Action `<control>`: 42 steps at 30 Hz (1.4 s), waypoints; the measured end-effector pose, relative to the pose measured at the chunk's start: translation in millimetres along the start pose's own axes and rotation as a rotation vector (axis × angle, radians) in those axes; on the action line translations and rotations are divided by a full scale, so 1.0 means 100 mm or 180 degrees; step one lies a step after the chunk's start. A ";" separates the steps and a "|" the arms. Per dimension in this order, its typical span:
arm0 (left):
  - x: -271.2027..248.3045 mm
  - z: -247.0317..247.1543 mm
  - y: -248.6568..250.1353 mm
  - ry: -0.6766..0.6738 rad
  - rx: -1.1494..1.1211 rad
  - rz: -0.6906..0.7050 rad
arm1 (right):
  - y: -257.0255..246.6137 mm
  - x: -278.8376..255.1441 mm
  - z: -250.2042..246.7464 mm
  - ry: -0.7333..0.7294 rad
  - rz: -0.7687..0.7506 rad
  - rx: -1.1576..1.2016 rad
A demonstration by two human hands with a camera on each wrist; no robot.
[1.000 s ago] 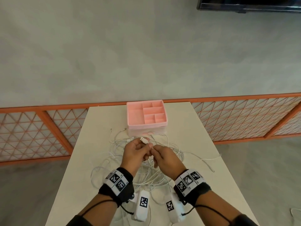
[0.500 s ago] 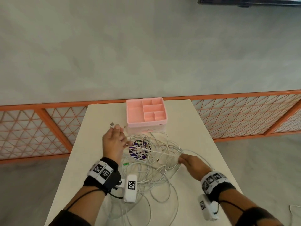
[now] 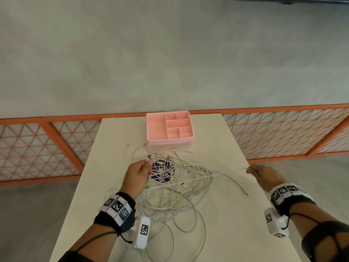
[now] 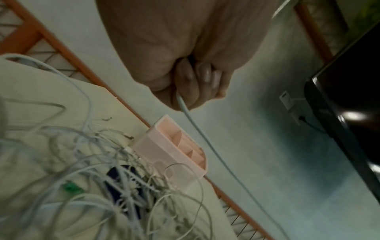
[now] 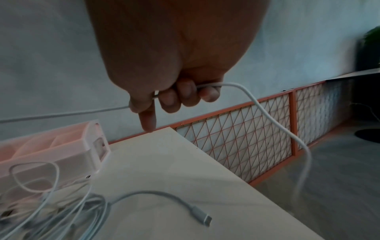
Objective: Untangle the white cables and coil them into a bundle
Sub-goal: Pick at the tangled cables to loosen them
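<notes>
A loose tangle of white cables (image 3: 170, 188) sprawls over the middle of the cream table (image 3: 222, 220). My left hand (image 3: 140, 172) hovers at the tangle's left, fingers curled round one white cable (image 4: 197, 128) with its plug end poking out past the fist. My right hand (image 3: 261, 173) is out at the table's right edge, fingers curled round a white cable (image 5: 259, 104). That cable runs back toward the heap, and a stretch hangs down beyond the fingers. A cable end with a plug (image 5: 203, 220) lies on the table below the right hand.
A pink compartment box (image 3: 170, 129) stands at the table's far end, touching the cables. A purple object (image 3: 160, 172) and a small green piece (image 3: 147, 187) lie under the tangle. An orange lattice fence (image 3: 283, 133) runs behind the table. Cables trail to the near edge.
My hands were together over the heap a second ago. They have drawn apart, the right one going far out to the right edge with a cable stretching between heap and hand.
</notes>
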State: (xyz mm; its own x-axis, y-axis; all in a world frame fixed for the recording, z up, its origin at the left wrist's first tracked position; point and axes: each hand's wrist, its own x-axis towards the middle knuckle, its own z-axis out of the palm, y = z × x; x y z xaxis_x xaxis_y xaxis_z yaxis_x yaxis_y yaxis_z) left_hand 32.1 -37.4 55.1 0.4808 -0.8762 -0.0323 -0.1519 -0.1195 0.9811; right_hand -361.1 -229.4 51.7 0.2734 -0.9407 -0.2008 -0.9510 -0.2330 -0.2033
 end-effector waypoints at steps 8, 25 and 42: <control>-0.17 -0.25 -0.43 -0.0332 0.0904 -0.0222 | 0.18 0.16 -0.13 0.0510 0.0290 -0.0036; -0.33 -0.17 -0.35 0.0035 -0.0133 -0.0360 | 0.33 0.06 0.22 0.0049 0.1080 -0.0808; -0.39 0.06 -0.37 -0.0263 -0.0430 -0.0958 | -0.88 0.03 0.41 -0.0326 -0.0038 0.0320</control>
State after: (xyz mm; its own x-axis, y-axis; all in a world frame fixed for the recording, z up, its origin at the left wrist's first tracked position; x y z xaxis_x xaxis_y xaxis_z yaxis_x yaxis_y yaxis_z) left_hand 13.9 -2.1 18.7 0.4142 -0.8465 -0.3343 0.1047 -0.3205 0.9414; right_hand -270.8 -201.8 29.8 0.3028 -0.9067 -0.2936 -0.9297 -0.2132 -0.3002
